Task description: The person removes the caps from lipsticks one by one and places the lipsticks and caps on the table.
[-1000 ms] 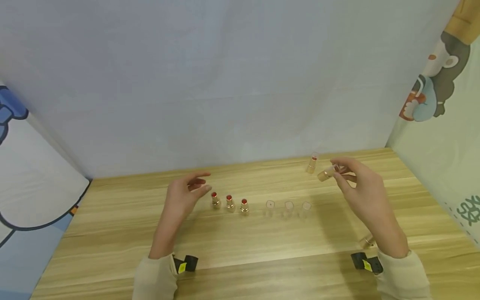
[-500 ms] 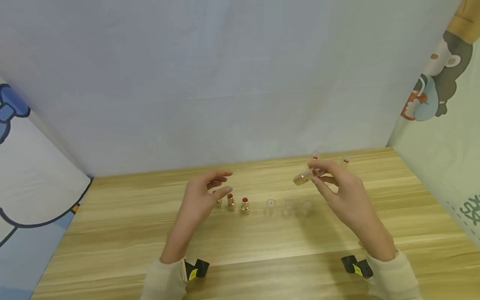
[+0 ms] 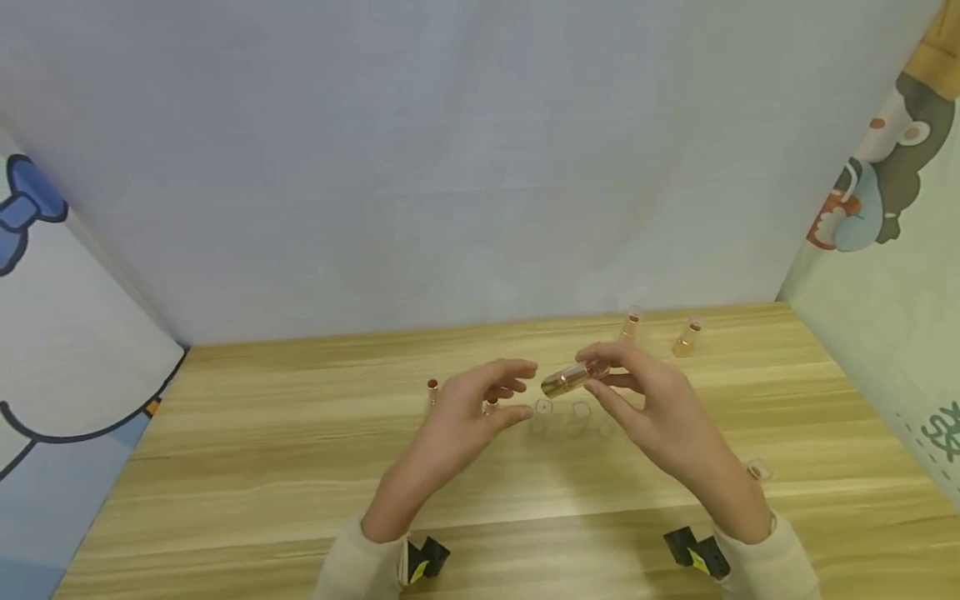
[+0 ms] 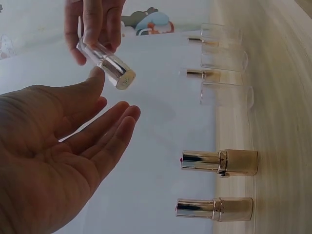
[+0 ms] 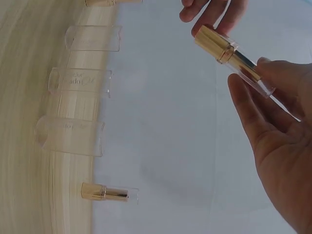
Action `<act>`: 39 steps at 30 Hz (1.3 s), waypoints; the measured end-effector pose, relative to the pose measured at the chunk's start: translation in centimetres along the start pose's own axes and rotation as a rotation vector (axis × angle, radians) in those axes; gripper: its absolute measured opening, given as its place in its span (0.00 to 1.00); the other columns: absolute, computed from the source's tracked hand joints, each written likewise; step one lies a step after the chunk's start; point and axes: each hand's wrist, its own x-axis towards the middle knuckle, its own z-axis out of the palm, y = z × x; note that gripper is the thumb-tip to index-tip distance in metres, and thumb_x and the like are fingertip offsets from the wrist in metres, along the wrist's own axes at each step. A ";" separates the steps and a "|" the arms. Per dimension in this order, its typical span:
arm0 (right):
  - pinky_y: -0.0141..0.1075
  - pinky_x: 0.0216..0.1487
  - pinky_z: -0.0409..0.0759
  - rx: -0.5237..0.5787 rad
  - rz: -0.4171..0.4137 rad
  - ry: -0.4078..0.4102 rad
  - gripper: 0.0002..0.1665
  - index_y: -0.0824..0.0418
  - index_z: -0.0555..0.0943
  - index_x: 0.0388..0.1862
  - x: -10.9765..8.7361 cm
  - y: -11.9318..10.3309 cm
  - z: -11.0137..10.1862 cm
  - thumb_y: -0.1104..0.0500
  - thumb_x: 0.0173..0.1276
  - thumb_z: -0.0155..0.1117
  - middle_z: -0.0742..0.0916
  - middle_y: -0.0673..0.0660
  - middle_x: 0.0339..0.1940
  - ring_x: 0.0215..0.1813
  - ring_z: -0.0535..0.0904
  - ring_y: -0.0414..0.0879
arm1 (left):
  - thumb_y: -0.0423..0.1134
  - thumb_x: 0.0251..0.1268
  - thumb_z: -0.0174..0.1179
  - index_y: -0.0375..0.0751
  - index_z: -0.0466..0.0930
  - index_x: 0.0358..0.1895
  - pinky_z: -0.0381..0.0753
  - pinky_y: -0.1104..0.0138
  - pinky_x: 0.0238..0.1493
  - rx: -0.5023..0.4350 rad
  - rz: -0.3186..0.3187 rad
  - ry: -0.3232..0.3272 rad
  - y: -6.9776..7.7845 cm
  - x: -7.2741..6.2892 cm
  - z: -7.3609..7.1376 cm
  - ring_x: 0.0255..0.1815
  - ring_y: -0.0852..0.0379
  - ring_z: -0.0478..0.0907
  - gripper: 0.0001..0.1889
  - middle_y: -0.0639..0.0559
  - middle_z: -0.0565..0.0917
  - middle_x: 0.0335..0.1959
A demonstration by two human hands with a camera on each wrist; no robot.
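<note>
Gold-based lipstick (image 3: 572,379) (transparent cap (image 5: 264,87) fitted): long axis slanted, base (image 5: 211,42) down-left toward the left hand (image 3: 468,412), grip parted, empty; the right hand (image 3: 654,402) pinches the cap.

A lipstick (image 3: 567,380), pinched by its cap end in a person's right hand (image 3: 654,398), slants above a table (image 3: 262,483), its base directed at the left hand (image 3: 468,410) just beside it. Below the grip, three caps (image 5: 80,82) stand in a row; to the left of them, uncapped lipsticks (image 4: 219,162) (partly hidden by the left hand in the head view) stand on the same tabletop. Behind the grip and to its right, two capped lipsticks (image 3: 686,339) stand near the back wall (image 3: 450,183). Another lipstick (image 3: 759,470) sits right of the grip, nearer the person.
</note>
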 end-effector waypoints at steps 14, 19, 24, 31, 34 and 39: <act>0.31 0.53 0.89 0.106 -0.019 -0.068 0.22 0.62 0.80 0.58 -0.2 -0.5 1.1 0.75 0.67 0.69 0.89 0.56 0.51 0.52 0.86 0.39 | 0.32 0.66 0.71 0.43 0.82 0.58 0.87 0.69 0.55 -0.087 0.019 -0.036 0.2 -0.2 0.4 0.50 0.58 0.88 0.18 0.51 0.91 0.49; 0.31 0.53 0.89 0.128 -0.038 -0.063 0.22 0.63 0.80 0.57 -0.2 -0.6 1.2 0.76 0.66 0.70 0.89 0.57 0.51 0.52 0.84 0.36 | 0.34 0.65 0.72 0.43 0.82 0.55 0.87 0.71 0.53 -0.092 0.026 -0.023 0.2 -0.2 0.6 0.48 0.58 0.89 0.17 0.51 0.91 0.48; 0.31 0.53 0.89 0.141 -0.042 -0.062 0.22 0.63 0.80 0.56 -0.1 -0.7 1.3 0.76 0.66 0.70 0.89 0.57 0.52 0.53 0.84 0.36 | 0.34 0.64 0.73 0.43 0.83 0.52 0.88 0.71 0.50 -0.066 0.058 0.007 0.2 -0.3 0.3 0.45 0.58 0.89 0.15 0.51 0.92 0.46; 0.31 0.52 0.89 0.136 -0.048 -0.051 0.22 0.64 0.81 0.55 0.0 -0.9 1.4 0.76 0.64 0.71 0.89 0.58 0.52 0.53 0.85 0.36 | 0.36 0.63 0.74 0.46 0.84 0.51 0.88 0.70 0.48 -0.037 0.029 0.010 0.3 -0.4 -0.2 0.42 0.61 0.88 0.15 0.53 0.92 0.43; 0.31 0.51 0.89 0.133 -0.053 -0.046 0.22 0.63 0.81 0.55 0.0 -1.0 1.5 0.76 0.64 0.71 0.89 0.58 0.52 0.53 0.85 0.36 | 0.36 0.63 0.74 0.46 0.83 0.54 0.88 0.70 0.49 -0.035 0.010 0.002 0.3 -0.3 -0.3 0.42 0.61 0.88 0.17 0.54 0.91 0.41; 0.30 0.51 0.89 0.141 -0.084 -0.035 0.23 0.64 0.81 0.54 0.0 -1.0 1.6 0.78 0.63 0.71 0.89 0.58 0.50 0.53 0.85 0.35 | 0.36 0.63 0.74 0.46 0.85 0.52 0.88 0.70 0.49 -0.036 0.006 -0.007 0.3 -0.3 -0.4 0.42 0.62 0.88 0.16 0.55 0.91 0.40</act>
